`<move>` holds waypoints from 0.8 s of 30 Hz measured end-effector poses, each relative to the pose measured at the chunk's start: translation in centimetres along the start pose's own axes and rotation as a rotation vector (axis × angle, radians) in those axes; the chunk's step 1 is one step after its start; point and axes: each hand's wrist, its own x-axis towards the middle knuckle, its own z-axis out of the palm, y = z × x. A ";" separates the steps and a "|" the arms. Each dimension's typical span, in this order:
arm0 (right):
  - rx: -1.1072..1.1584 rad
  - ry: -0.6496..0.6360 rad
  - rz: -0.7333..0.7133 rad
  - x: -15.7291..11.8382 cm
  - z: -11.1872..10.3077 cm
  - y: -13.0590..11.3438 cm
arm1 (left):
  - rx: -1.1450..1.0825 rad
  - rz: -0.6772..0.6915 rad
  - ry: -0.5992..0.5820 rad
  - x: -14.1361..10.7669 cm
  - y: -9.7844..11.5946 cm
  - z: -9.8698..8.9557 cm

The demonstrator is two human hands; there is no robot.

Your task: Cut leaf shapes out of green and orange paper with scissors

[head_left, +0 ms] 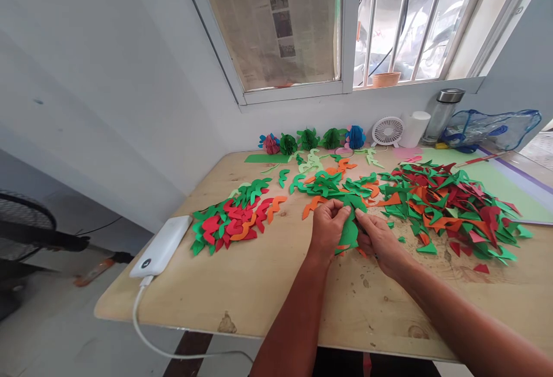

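Observation:
A piece of green paper (349, 232) is held up over the middle of the table. My left hand (329, 224) pinches its left side between thumb and fingers. From the other side my right hand (380, 240) closes on the paper's right edge; its curled fingers are partly hidden, and whether they hold anything else I cannot make out. Just behind the hands lie green paper cutouts (324, 183) mixed with orange ones (314, 206). To the left is a pile of red cutouts (235, 220) and green cutouts.
A heap of paper scraps (458, 204) covers the right side. A white power bank (162, 247) with a cable lies at the left edge. Along the wall stand honeycomb paper figures (308, 139), a small fan (387, 132), a white cylinder (415, 129) and a glass bottle (443, 117).

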 end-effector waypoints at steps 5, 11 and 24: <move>0.010 0.004 0.003 0.0 0.0 0.0 | -0.006 0.004 0.003 0.1 -0.3 0.0; 0.012 0.003 0.015 0.0 -0.1 0.0 | -0.031 -0.014 0.002 0.0 0.1 0.0; -0.002 0.014 0.042 0.0 0.0 -0.2 | -0.033 -0.005 0.015 0.1 0.4 0.1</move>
